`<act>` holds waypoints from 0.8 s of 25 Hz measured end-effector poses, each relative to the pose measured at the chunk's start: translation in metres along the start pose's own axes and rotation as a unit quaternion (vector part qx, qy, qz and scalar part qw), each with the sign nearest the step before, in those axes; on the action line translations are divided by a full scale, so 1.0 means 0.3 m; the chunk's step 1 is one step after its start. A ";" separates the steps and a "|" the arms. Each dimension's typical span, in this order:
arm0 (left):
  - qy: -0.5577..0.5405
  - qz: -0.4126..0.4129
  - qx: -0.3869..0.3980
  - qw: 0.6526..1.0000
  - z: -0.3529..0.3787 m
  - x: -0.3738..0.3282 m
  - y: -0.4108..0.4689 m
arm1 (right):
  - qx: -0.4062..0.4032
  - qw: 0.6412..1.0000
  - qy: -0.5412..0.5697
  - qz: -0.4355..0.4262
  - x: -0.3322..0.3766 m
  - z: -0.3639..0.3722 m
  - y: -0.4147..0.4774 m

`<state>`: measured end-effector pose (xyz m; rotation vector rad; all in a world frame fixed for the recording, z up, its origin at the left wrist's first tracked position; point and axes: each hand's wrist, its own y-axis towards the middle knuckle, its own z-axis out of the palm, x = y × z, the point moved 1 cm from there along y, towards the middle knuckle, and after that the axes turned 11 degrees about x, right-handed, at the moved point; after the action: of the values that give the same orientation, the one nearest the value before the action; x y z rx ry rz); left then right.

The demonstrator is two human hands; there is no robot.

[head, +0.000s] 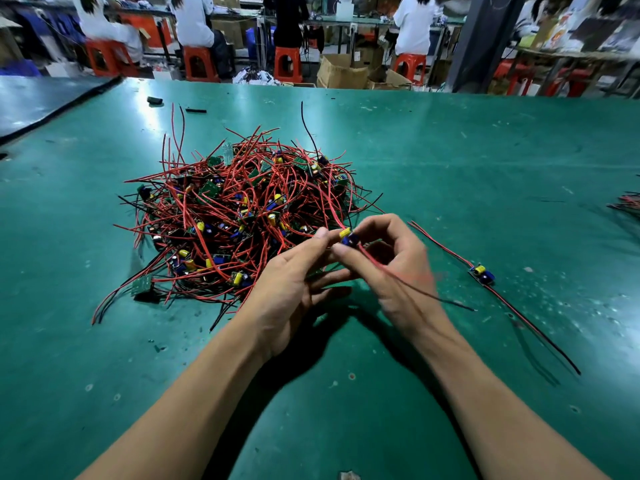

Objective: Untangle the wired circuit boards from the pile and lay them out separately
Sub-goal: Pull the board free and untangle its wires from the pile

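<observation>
At frame centre both hands meet on one small circuit board (349, 237), just off the lower right edge of the pile (239, 216). The left hand (294, 282) pinches it at the thumb tip, and the fingers (346, 252) of the right hand (394, 268) curl round it. It looks featherlight: a stiff board with thin, springy leads (453, 302) that likely snag. It is better gripped by the board's edges than dragged by the wire. A freed board (482, 274) lies right of them on the green worktop (485, 150).

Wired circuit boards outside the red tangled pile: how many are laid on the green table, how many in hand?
Laid-out wired circuit board, yellow and blue parts, on green table: 1
Held wired board, pinched by left hand and right hand: 1
Total: 2
Wire bundle at right edge: cut off, uncounted.
</observation>
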<state>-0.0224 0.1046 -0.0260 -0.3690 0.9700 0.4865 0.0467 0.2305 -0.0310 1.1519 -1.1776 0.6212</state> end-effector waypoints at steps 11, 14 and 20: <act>0.000 0.051 -0.063 0.997 -0.035 0.003 0.005 | 0.045 0.996 -0.055 0.049 -0.004 -0.030 0.015; 0.062 0.043 -0.057 0.996 -0.024 0.015 -0.001 | 0.052 0.991 0.016 0.121 -0.014 -0.033 0.013; 0.088 0.007 -0.031 0.996 -0.009 0.012 -0.011 | 0.076 0.972 0.127 0.180 -0.016 -0.021 -0.001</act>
<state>-0.0210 0.1014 -0.0302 -0.4672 1.1298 0.5043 0.0479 0.2372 -0.0354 0.9557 -1.1398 1.1204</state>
